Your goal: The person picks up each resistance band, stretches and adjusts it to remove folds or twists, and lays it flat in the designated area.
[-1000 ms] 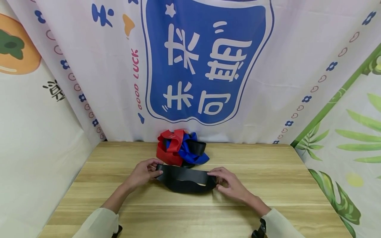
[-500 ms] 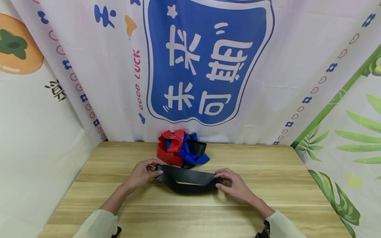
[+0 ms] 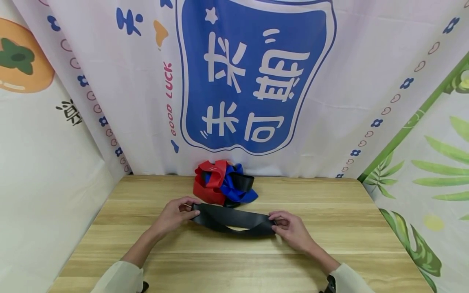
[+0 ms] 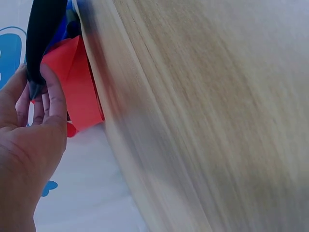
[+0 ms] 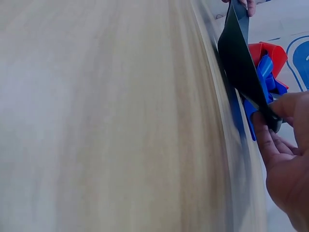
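A black resistance band loop (image 3: 231, 215), flat and wide, is stretched sideways between both hands in the head view. At its left end my left hand (image 3: 175, 215) pinches it between thumb and fingers. My right hand (image 3: 293, 232) pinches the other end, thumb toward the near side. Between the hands, the loop's two layers stand slightly apart, with a narrow slit of table showing. In the right wrist view the black band (image 5: 239, 58) runs from the right fingers toward the left fingertips. The left wrist view shows the band (image 4: 41, 38) folding at the left fingertips.
Just behind the loop lies a bundle of a red band (image 3: 207, 191), a blue band (image 3: 229, 191) and a black band (image 3: 242, 182). It sits on the wooden table (image 3: 234, 268) near the back edge, against a printed white curtain (image 3: 146, 122).
My right hand has moved right and slightly toward the near side, drawing the black resistance band straighter and longer. The left hand has stayed almost in place. The bundle behind has not moved.
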`<state>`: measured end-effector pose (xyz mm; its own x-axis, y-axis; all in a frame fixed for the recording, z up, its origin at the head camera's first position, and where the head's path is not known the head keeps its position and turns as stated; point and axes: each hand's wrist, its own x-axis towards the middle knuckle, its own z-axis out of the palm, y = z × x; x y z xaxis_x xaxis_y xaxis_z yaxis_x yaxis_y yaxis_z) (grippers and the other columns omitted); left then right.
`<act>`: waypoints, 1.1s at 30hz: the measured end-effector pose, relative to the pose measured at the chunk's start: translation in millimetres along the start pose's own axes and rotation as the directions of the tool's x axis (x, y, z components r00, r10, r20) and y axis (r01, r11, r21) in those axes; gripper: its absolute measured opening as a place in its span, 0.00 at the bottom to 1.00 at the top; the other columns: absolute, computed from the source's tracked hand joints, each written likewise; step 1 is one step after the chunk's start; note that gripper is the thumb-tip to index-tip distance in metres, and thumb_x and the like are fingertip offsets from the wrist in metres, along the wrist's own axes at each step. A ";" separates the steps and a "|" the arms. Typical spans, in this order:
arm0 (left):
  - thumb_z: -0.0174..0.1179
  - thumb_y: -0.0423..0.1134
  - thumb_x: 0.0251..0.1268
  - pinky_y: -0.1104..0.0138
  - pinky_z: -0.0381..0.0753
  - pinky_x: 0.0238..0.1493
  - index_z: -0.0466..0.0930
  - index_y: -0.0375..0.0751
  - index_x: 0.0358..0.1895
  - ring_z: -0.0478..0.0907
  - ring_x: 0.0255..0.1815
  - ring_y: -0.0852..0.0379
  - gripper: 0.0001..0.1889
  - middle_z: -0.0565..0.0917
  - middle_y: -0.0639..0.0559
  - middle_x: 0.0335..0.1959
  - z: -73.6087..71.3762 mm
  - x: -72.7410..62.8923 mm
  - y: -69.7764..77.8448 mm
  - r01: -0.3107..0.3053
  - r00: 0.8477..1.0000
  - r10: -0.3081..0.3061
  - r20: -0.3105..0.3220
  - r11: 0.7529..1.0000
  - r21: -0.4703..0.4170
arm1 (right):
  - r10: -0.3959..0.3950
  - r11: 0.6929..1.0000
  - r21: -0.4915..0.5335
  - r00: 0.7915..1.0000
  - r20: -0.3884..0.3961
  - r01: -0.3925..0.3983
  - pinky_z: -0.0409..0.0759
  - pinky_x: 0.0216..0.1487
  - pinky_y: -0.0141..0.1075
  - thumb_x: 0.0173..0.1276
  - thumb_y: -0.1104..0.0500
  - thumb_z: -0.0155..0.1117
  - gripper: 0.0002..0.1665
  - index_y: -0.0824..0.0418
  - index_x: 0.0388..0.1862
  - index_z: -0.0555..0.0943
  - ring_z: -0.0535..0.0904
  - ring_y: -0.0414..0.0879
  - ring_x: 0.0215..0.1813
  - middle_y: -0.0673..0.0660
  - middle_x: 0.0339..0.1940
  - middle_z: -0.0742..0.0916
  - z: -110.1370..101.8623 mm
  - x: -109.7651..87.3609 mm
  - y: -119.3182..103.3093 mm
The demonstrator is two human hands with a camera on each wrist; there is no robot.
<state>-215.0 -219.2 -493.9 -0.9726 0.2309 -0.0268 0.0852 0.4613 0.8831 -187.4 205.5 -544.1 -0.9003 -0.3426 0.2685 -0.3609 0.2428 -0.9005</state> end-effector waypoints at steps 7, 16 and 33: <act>0.68 0.35 0.73 0.70 0.83 0.54 0.86 0.45 0.61 0.80 0.53 0.47 0.16 0.84 0.46 0.57 -0.1 0.1 4.1 -0.040 0.998 0.040 0.049 0.999 -0.018 | 0.133 0.991 -0.025 0.991 -0.037 -0.133 0.86 0.46 0.32 0.70 0.73 0.69 0.16 0.63 0.54 0.87 0.89 0.52 0.54 0.68 0.60 0.87 -7.8 -7.3 -1.1; 0.68 0.34 0.72 0.68 0.85 0.50 0.85 0.45 0.63 0.80 0.52 0.46 0.18 0.84 0.45 0.56 2.4 2.5 13.5 -0.059 0.994 0.062 0.089 0.998 -0.037 | 0.215 0.976 -0.025 0.976 -0.031 -0.216 0.84 0.38 0.31 0.69 0.72 0.70 0.16 0.63 0.54 0.88 0.89 0.44 0.44 0.69 0.61 0.86 -20.8 -16.6 -3.8; 0.70 0.32 0.70 0.62 0.86 0.44 0.88 0.47 0.60 0.79 0.49 0.46 0.17 0.83 0.46 0.45 12.3 9.1 22.4 -0.063 0.996 0.066 0.064 0.997 -0.048 | 0.172 0.977 0.108 0.976 0.131 -0.186 0.84 0.32 0.32 0.69 0.68 0.73 0.16 0.70 0.55 0.83 0.84 0.39 0.32 0.65 0.45 0.87 -44.6 -38.7 4.3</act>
<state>-219.3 -196.3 -480.1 -0.9491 0.3149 0.0022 0.1363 0.4044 0.9044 -165.0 260.4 -543.1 -0.9091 -0.4118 0.0626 -0.1584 0.2028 -0.9663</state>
